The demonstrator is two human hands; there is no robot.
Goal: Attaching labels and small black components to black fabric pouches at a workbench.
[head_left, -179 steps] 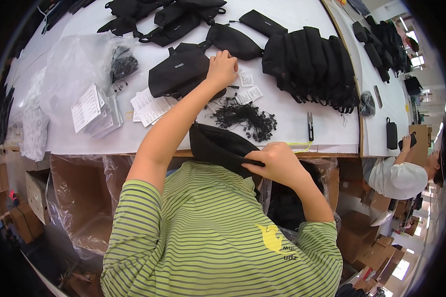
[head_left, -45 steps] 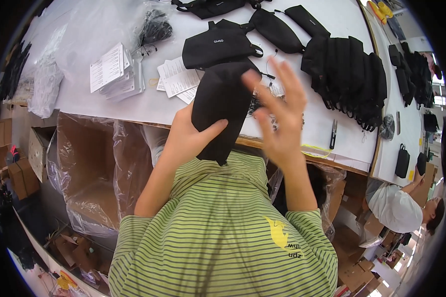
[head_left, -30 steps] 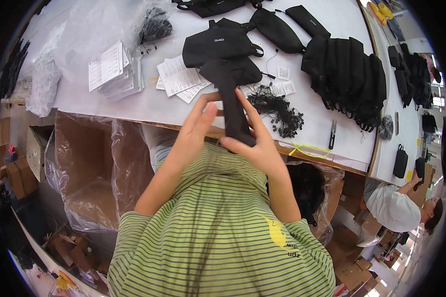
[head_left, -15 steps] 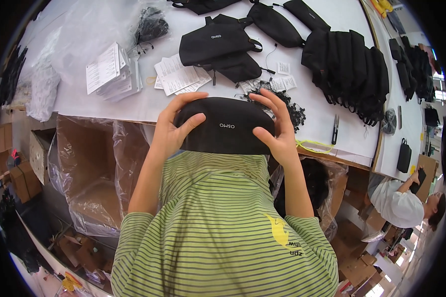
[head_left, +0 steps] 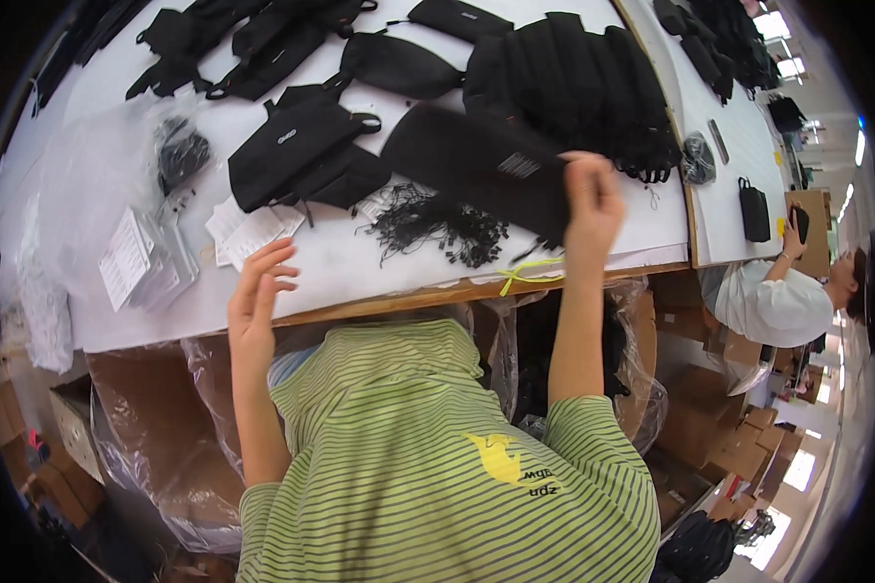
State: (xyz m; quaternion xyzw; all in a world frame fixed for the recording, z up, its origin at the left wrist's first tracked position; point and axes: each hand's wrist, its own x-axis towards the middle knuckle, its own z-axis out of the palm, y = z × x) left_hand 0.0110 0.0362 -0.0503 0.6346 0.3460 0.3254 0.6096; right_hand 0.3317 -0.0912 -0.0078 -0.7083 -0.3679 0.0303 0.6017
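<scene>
My right hand (head_left: 594,199), slightly blurred, is closed on one end of a flat black zip pouch (head_left: 476,165). The pouch stretches leftward over the table, with small pale printing on its upper face. Its lower edge lies above a heap of thin black cords with small tags (head_left: 439,229). My left hand (head_left: 255,291) is open and holds nothing, fingers apart, at the table's front edge beside loose white leaflets (head_left: 251,233). Left of the cord heap lies a black bag (head_left: 297,146) with loops and a small pale mark.
Several black pouches stand in a row (head_left: 574,87) at the back right. Leaflets are stacked (head_left: 136,260) at the left beside clear plastic (head_left: 97,185). A yellow-green cord (head_left: 530,274) lies at the front edge. Plastic-lined boxes (head_left: 156,418) stand below; another person (head_left: 773,296) works at right.
The pouch has gone from both hands before my chest to my right hand alone, out over the table. My left hand has let go and moved left. The view has turned.
</scene>
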